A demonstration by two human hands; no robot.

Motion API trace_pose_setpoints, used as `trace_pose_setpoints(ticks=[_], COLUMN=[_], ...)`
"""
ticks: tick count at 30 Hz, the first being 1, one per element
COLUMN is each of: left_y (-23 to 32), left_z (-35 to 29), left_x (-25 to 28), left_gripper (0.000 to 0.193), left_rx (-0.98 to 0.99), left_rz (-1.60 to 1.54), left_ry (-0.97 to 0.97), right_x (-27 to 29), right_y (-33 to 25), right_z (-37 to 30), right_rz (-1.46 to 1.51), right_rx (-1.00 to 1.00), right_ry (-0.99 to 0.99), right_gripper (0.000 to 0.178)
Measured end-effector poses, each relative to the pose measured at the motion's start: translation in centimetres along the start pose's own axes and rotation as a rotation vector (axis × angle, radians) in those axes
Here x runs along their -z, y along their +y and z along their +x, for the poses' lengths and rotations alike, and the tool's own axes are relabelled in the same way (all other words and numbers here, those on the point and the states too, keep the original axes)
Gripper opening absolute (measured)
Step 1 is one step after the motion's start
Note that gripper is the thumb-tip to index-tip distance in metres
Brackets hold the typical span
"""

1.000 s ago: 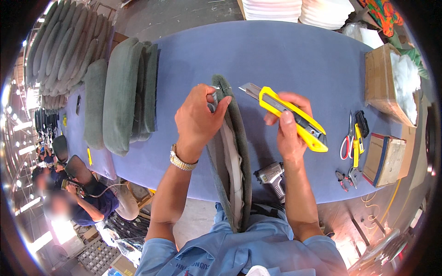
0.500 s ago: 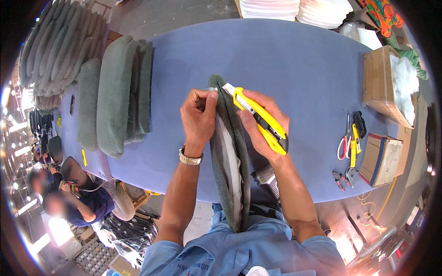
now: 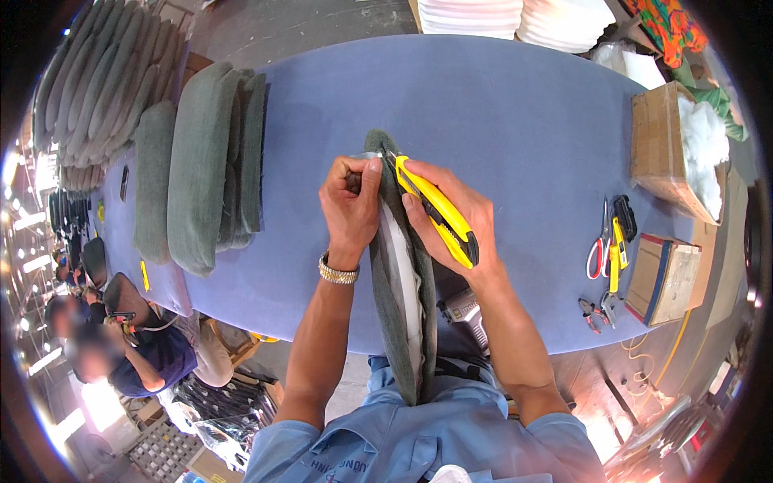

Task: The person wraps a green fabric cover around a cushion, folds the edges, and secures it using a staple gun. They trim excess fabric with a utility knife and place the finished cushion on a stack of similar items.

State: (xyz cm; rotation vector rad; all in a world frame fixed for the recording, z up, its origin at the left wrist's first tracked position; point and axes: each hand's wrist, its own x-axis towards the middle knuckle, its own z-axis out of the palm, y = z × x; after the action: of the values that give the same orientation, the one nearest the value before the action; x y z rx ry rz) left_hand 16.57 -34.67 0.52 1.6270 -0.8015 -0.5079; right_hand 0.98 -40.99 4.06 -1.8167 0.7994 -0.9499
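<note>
A long grey-green fabric cushion (image 3: 392,322) stands on edge between my arms, its seam side up and white lining showing in the slit. Its near end rests against my shirt. My left hand (image 3: 351,197) is closed in a pinch on the white edge near the cushion's far end. A yellow and black utility knife (image 3: 441,211) is gripped in my right hand (image 3: 463,209). The knife's tip meets the seam just right of my left fingertips; the blade is mostly hidden there.
Grey-green cushions (image 3: 197,169) are stacked at the left of the blue table (image 3: 451,88). At the right lie scissors (image 3: 598,253), another yellow cutter (image 3: 617,253) and pliers (image 3: 594,315), beside a box of white stuffing (image 3: 656,137). Two people (image 3: 141,354) work at the lower left.
My right hand has moved slightly left and turned the knife, bringing its tip down into the seam. My left hand keeps its pinch, shifted a little to the right.
</note>
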Motion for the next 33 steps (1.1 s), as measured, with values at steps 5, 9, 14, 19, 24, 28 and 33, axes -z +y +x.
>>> trace_pose_setpoints(ticks=[5, 9, 14, 19, 24, 28, 33], left_y=[-0.6, -0.5, -0.2, -0.1, 0.1, 1.2, 1.6], left_z=[0.1, 0.0, -0.2, 0.0, -0.1, 0.2, 0.6], left_x=[-0.2, -0.3, -0.1, -0.2, 0.3, 0.3, 1.1], left_gripper=[0.018, 0.017, 0.016, 0.017, 0.02, 0.023, 0.026], left_rx=[-0.002, 0.009, 0.041, 0.056, 0.134, 0.243, 0.3], left_rz=[-0.092, -0.106, -0.15, -0.141, -0.201, -0.271, -0.424], left_ry=[-0.008, -0.002, -0.025, -0.026, -0.005, -0.032, -0.09], right_x=[0.2, 0.5, 0.8, 1.1, 1.6, 1.7, 2.5], right_y=[0.0, -0.4, -0.4, -0.7, -1.3, -1.5, -2.1], right_z=[0.4, 0.3, -0.4, -0.7, -2.2, -2.8, -4.7], right_rz=[-0.029, -0.023, 0.014, 0.03, 0.027, 0.054, 0.061], right_rx=[0.08, 0.065, 0.027, 0.006, -0.043, -0.053, -0.058], right_ry=[-0.014, -0.032, -0.05, -0.051, -0.067, -0.046, -0.059], right_gripper=[0.035, 0.035, 0.035, 0.033, 0.034, 0.036, 0.037])
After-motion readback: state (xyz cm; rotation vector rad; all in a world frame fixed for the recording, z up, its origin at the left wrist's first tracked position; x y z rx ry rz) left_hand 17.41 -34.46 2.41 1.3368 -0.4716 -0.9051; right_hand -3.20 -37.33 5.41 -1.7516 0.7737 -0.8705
